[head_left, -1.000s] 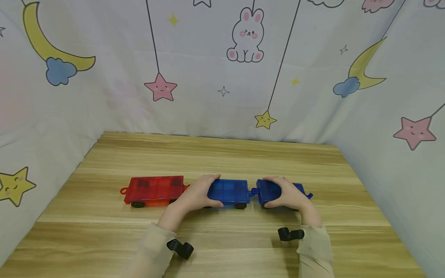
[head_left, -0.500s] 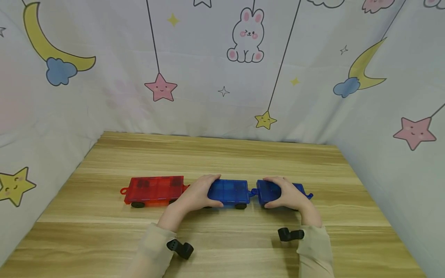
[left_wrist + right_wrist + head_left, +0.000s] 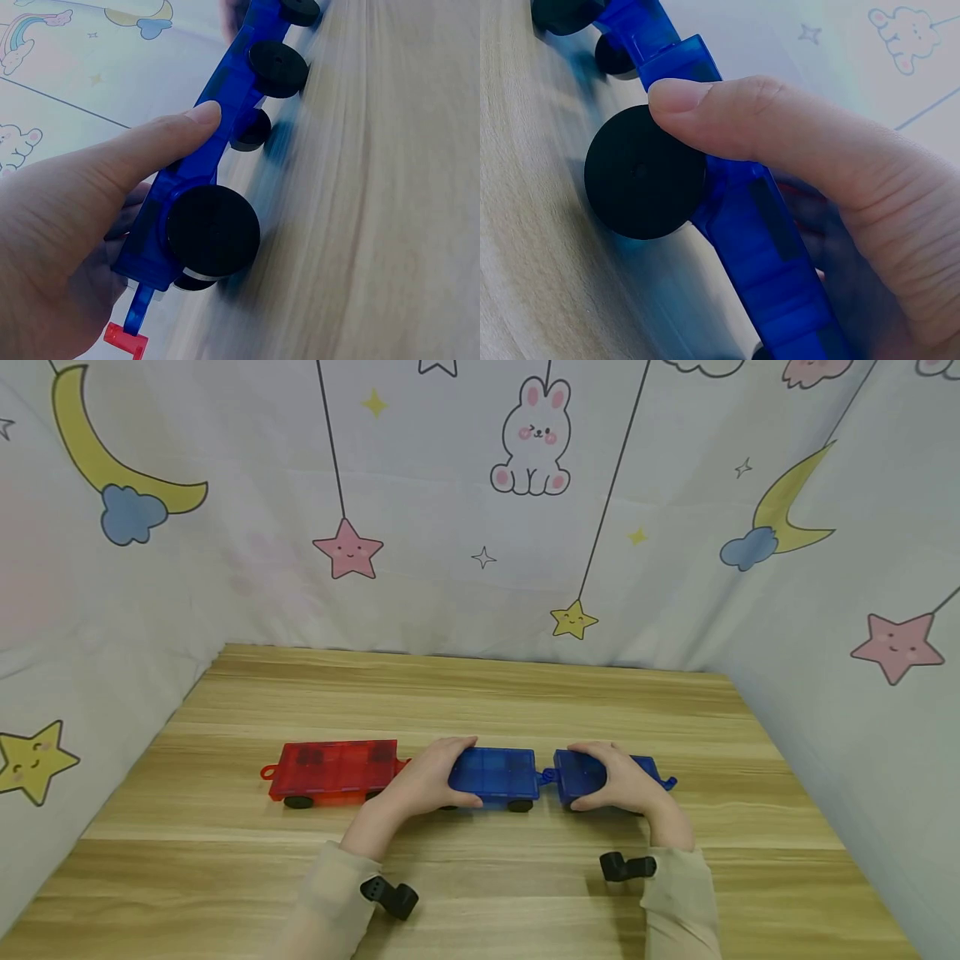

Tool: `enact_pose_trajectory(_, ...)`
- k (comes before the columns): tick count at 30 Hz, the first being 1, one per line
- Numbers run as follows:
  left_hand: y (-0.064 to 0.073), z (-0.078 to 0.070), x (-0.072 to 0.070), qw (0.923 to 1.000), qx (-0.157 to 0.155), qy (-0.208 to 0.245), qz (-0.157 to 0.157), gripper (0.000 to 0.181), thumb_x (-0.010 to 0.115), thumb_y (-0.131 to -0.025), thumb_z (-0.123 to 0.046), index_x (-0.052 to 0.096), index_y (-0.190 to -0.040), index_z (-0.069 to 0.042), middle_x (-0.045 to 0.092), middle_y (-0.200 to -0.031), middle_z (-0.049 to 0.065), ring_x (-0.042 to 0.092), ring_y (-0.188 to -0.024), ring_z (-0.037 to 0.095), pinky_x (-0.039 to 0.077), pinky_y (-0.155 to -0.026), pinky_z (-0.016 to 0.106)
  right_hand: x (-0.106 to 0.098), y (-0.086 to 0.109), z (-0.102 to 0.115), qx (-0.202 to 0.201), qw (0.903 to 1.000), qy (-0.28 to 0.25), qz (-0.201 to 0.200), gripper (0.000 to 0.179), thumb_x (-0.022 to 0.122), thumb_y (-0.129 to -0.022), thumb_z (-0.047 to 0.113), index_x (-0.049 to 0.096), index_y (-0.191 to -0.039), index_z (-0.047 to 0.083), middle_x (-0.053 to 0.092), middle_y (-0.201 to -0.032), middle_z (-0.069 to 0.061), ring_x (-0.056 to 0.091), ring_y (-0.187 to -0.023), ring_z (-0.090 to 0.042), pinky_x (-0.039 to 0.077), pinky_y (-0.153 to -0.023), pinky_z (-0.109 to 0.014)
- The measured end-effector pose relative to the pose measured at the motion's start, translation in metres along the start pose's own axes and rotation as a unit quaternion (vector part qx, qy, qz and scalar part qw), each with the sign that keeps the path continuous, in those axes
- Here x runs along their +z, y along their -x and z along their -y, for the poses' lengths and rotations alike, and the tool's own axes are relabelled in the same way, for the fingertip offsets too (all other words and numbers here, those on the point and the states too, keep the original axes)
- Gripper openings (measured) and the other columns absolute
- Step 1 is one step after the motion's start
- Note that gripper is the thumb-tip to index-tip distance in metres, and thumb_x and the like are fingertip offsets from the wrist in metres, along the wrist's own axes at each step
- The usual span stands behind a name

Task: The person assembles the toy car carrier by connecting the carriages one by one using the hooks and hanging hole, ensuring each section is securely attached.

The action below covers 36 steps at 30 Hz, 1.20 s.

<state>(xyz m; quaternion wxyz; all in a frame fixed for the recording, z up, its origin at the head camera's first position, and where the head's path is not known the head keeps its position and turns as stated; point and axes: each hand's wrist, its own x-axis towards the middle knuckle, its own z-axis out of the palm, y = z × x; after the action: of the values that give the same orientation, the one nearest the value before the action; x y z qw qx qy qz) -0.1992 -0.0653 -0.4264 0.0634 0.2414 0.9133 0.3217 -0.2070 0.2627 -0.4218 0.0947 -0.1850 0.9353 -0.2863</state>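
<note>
Three see-through toy wagon bases with black wheels stand in a row on the table. My left hand (image 3: 423, 781) grips the middle blue wagon (image 3: 502, 772) from above, its thumb (image 3: 165, 142) along the near side. The right-hand blue wagon (image 3: 576, 772) is held by my right hand (image 3: 624, 781), with the thumb (image 3: 727, 112) on its side just over a wheel (image 3: 637, 172). Between the two blue wagons, a hook and ring (image 3: 548, 776) overlap. The red wagon (image 3: 337, 768) is at the left; its red coupling (image 3: 126, 339) meets the blue link (image 3: 138, 309) behind the middle wagon.
The wood-grain table (image 3: 480, 693) runs back to a white cloth (image 3: 420, 610) printed with stars, moons and a rabbit. The same cloth rises at both sides. A small black camera (image 3: 390, 897) sits on the left wrist, another (image 3: 627, 867) on the right.
</note>
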Motion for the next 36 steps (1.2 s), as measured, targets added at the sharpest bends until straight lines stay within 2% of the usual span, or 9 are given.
enact_pose_trajectory(21, 0.0001, 0.0016, -0.0002, 0.9999, 0.008, -0.007, -0.004, 0.089, 0.084, -0.075, -0.039, 0.042, -0.147, -0.005, 0.047, -0.149, 0.012, 0.042, -0.138, 0.031, 0.037, -0.113, 0.048, 0.0009, -0.002, -0.0015, -0.006, 1.0, 0.003, 0.006, 0.092, 0.089, -0.068, 0.036, 0.047, -0.144, 0.006, 0.044, -0.149, -0.021, 0.025, -0.14, -0.053, 0.03, -0.105, -0.071)
enact_pose_trajectory(31, -0.001, 0.0029, 0.0002, 0.9997, 0.018, -0.015, 0.0, 0.09, 0.084, -0.076, -0.039, 0.042, -0.147, -0.003, 0.047, -0.148, 0.014, 0.042, -0.138, 0.033, 0.037, -0.113, 0.05, 0.0008, -0.0021, -0.0021, -0.021, 0.9998, -0.001, 0.006, 0.093, 0.089, -0.067, 0.035, 0.047, -0.143, 0.002, 0.045, -0.147, -0.023, 0.033, -0.139, -0.048, 0.015, -0.114, -0.069)
enact_pose_trajectory(36, -0.0006, 0.002, -0.0006, 0.9996, 0.021, -0.018, 0.001, 0.09, 0.084, -0.076, -0.039, 0.042, -0.147, -0.003, 0.046, -0.149, 0.015, 0.041, -0.139, 0.033, 0.035, -0.114, 0.05, 0.0012, -0.0024, -0.0028, -0.027, 0.9996, 0.003, 0.005, 0.096, 0.09, -0.065, 0.036, 0.046, -0.143, 0.001, 0.046, -0.146, -0.023, 0.036, -0.138, -0.046, 0.013, -0.115, -0.067)
